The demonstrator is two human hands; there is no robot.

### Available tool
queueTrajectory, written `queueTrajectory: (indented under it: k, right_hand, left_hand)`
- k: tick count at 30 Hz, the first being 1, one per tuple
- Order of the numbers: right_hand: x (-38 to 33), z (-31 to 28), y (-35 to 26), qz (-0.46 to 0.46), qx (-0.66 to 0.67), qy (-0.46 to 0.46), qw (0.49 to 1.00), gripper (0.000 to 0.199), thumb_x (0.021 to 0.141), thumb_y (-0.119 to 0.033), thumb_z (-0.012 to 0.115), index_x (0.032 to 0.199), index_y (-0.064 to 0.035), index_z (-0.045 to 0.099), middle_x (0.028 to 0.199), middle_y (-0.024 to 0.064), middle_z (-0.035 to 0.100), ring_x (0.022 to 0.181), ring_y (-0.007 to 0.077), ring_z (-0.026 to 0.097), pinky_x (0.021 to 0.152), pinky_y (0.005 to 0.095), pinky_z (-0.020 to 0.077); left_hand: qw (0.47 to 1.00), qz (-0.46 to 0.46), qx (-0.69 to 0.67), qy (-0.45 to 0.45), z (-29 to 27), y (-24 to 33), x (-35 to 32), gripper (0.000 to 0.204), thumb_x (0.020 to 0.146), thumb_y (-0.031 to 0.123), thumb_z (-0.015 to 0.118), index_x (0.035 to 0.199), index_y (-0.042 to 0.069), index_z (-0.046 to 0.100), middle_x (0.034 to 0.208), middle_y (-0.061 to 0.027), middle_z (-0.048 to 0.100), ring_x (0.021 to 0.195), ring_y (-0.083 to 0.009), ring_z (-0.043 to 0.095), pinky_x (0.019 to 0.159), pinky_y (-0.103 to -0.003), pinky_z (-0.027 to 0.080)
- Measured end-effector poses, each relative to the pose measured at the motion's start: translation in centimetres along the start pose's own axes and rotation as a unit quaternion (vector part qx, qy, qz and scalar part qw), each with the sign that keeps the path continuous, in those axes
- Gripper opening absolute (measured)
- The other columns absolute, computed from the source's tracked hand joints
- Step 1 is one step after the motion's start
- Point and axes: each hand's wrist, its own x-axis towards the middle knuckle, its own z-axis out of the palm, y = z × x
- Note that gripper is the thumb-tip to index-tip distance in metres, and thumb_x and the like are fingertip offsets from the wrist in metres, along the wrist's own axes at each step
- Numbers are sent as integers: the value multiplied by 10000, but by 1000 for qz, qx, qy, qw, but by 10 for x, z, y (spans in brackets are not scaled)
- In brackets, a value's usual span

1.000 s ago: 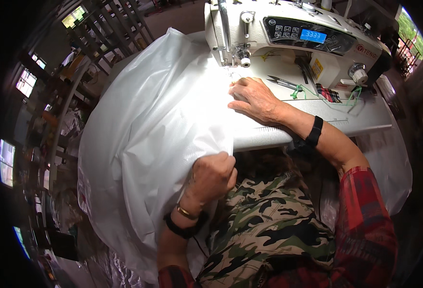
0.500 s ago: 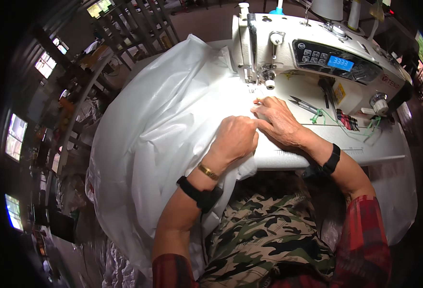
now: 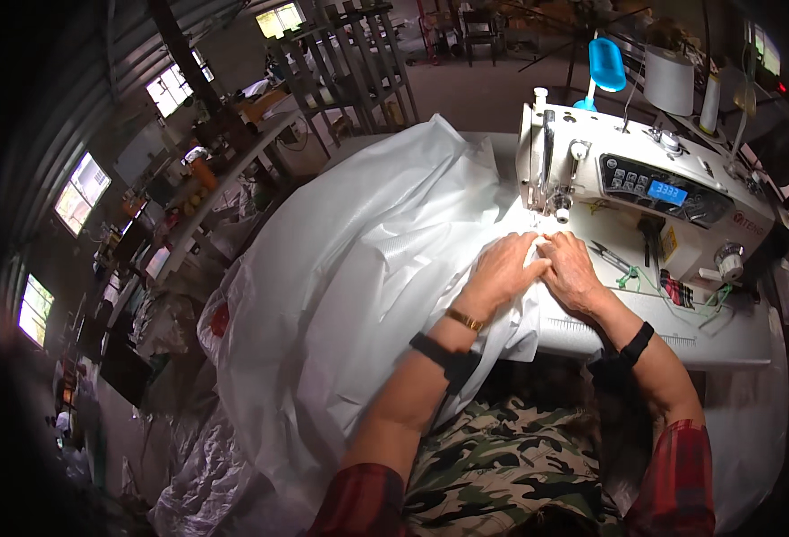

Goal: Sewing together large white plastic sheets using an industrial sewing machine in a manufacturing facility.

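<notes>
Hands: two, left hand and right hand, side by side, each grip pressed flat on the cloth.
Cloth: one white sheet, draped over the table, just before the sewing machine.
Spools: one blue, two white.
Room: workshop, windows left.

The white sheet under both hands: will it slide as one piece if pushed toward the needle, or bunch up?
The white sheet probably bunches: it already lies in soft folds and droops off the table. It looks thin and glossy, so likely light and slippery. Both the left hand and right hand press it flat.
</notes>
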Motion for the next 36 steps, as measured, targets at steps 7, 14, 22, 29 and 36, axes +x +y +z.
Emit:
queueTrajectory:
  k: [7,14,22,29,36]
  right_hand:
    - [-51,-9,-16,-23,97,-27,995,359,926,-187,546,1241,-28,610,1333,159,570,1262,326,483,1092,436,331]
    - [-62,-18,-43,78,133,-89,984,356,934,-357,595,975,-13,678,1178,136,653,1144,288,543,1014,414,367]
    - [-61,10,-45,125,168,111,972,501,891,-462,657,1031,17,699,1050,185,703,985,324,635,918,433,462]
    - [-30,18,-34,185,502,113,837,258,968,-234,645,1000,22,664,847,-9,597,758,75,512,691,238,418]
    - [-32,-3,-29,206,618,-33,758,290,957,-338,672,905,-56,629,732,-32,577,602,43,484,552,197,386]
  left_hand:
    - [989,-13,52,137,15,29,-193,665,830,133,765,1394,-50,464,1408,-254,467,1282,-426,460,1091,-484,373]
    - [982,-113,124,87,22,-25,-336,359,848,108,710,1153,-16,564,1140,-201,596,1024,-364,567,908,-430,454]
    - [701,-441,-515,221,-58,29,-366,141,990,104,611,877,21,629,847,61,613,755,-56,511,675,-249,429]
    - [799,-407,-435,79,-52,16,-354,199,1021,176,588,862,70,642,762,111,518,687,0,445,612,-195,358]
    - [851,-358,-380,57,-61,25,-339,159,1018,177,595,959,47,666,774,113,507,711,11,425,634,-178,348]
